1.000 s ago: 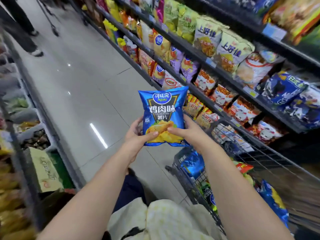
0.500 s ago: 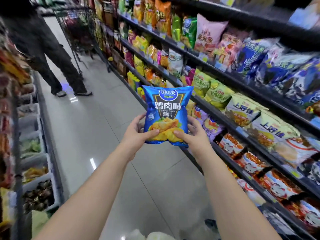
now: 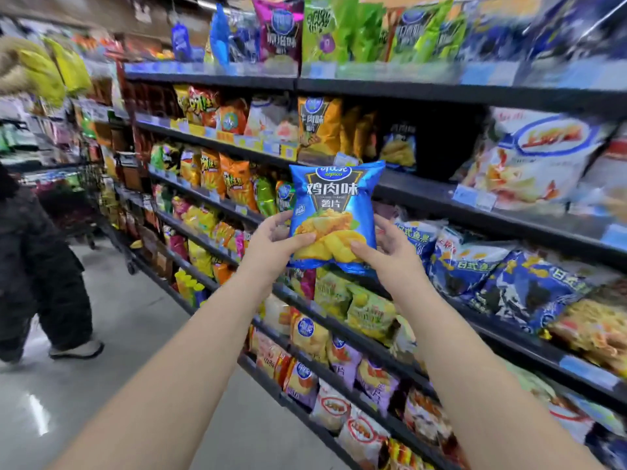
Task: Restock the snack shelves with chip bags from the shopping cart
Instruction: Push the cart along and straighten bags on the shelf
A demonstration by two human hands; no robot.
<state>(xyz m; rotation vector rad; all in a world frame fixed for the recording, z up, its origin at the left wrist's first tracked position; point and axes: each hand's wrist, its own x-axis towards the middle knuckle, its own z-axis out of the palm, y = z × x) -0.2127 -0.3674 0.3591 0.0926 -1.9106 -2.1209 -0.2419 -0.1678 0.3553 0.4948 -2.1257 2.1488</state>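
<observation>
Blurry top-shelf bags (image 3: 424, 32), bystander (image 3: 40, 266) half off-frame.

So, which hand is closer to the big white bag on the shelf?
Right. The right hand is below-left of the white bag; the left hand is farther left, across the blue chip bag.

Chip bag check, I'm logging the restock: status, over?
Left hand and right hand both grip the blue chip bag. Bag upright, off the shelves, not yet placed. Nothing blocking.

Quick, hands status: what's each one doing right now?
Left hand: grips the blue chip bag at its lower left.
Right hand: grips the same bag's lower right.
</observation>
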